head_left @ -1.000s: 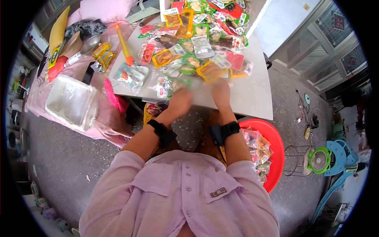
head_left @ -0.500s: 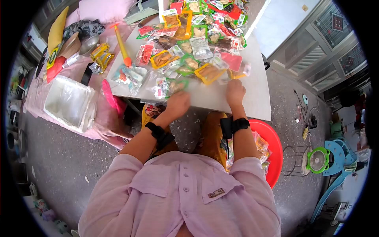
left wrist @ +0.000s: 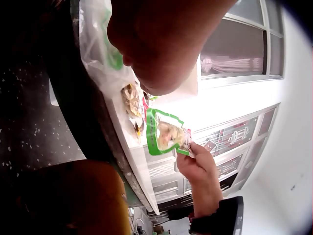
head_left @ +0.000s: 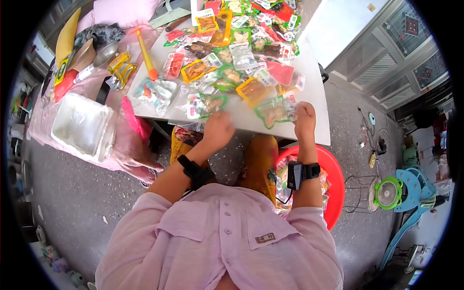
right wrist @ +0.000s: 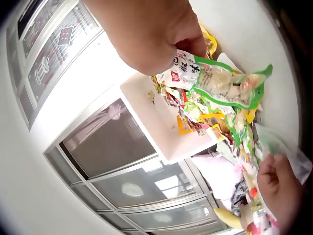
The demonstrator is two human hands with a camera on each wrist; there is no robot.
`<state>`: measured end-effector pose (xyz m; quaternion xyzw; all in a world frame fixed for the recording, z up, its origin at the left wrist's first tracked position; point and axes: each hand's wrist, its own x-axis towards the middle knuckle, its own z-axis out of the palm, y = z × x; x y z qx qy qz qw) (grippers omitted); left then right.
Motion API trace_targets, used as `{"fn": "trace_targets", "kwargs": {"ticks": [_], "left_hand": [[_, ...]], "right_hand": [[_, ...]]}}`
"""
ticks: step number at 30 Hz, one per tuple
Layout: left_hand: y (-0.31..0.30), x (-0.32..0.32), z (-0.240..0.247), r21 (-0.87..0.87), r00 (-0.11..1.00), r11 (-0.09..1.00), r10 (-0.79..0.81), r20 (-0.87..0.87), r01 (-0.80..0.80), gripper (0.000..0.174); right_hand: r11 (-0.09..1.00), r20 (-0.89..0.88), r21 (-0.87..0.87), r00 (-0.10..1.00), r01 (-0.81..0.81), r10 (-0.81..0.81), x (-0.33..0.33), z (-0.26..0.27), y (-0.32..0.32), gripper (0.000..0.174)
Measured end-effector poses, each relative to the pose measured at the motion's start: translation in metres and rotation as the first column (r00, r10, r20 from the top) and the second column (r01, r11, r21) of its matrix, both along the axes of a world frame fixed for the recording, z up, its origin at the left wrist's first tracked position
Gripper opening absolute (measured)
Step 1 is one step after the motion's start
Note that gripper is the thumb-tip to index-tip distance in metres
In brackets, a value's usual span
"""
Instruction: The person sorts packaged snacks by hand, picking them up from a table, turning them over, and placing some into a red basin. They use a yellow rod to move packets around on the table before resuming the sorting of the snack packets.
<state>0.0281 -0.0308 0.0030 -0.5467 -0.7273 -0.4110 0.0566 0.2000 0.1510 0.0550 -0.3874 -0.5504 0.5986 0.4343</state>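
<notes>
My right hand pinches the white printed end of a clear snack packet with green edges, held out over the near part of the table. Pale pieces of food show through its window in the right wrist view, where the packet hangs in front of the pile. My left hand is at the table's near edge with fingers curled, gripping a clear plastic bag. Another green-edged packet lies at this hand's fingertips in the head view.
A large pile of snack packets covers the far part of the white table. A red tub with packets stands on the floor at right. At left are a yellow stick with orange ends and a white foam box.
My right hand has moved right, away from the left hand, and the green-edged packet now shows plainly in its grip. My left hand has stayed near the same spot.
</notes>
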Motion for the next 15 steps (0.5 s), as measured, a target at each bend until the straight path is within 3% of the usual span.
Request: {"fn": "trace_targets", "kwargs": {"ticks": [3,4,5,7,10,11,14,15], "left_hand": [[-0.001,0.016,0.021,0.181,0.998,0.981,-0.057,-0.033,0.062,0.031],[-0.002,0.019,0.025,0.243,0.996,0.966,-0.076,-0.052,0.086,0.034],[-0.002,0.024,0.029,0.154,0.969,0.978,-0.17,0.181,0.142,0.032],[-0.003,0.032,0.035,0.037,0.737,0.951,-0.262,0.623,0.306,0.028],[-0.002,0.031,0.033,0.09,0.14,0.779,-0.223,0.965,0.62,0.037],[-0.001,0.033,0.022,0.165,0.057,0.789,-0.245,0.968,0.592,0.034],[0.0,0.034,0.025,0.199,-0.05,0.836,-0.202,0.978,0.511,0.029],[0.001,0.033,0.023,0.296,-0.123,0.853,-0.269,0.955,0.43,0.027]], "right_hand": [[0.971,-0.151,-0.158,0.976,-0.179,0.156,-0.004,0.013,-0.025,0.005],[0.959,-0.124,-0.125,0.963,-0.255,0.24,-0.006,0.01,-0.027,0.005],[0.939,-0.094,-0.094,0.942,-0.331,0.322,-0.008,0.004,-0.03,0.005],[0.901,-0.029,-0.042,0.902,-0.431,0.43,-0.013,0.003,-0.042,0.005],[0.85,0.054,-0.038,0.848,-0.525,0.527,-0.019,0.007,-0.059,0.005],[0.832,0.006,-0.107,0.836,-0.545,0.548,-0.017,0.001,-0.057,0.009],[0.795,-0.408,-0.33,0.836,-0.51,0.367,-0.014,0.012,-0.08,0.019],[0.783,-0.441,-0.259,0.79,-0.566,0.425,-0.011,-0.007,-0.082,0.023]]}}
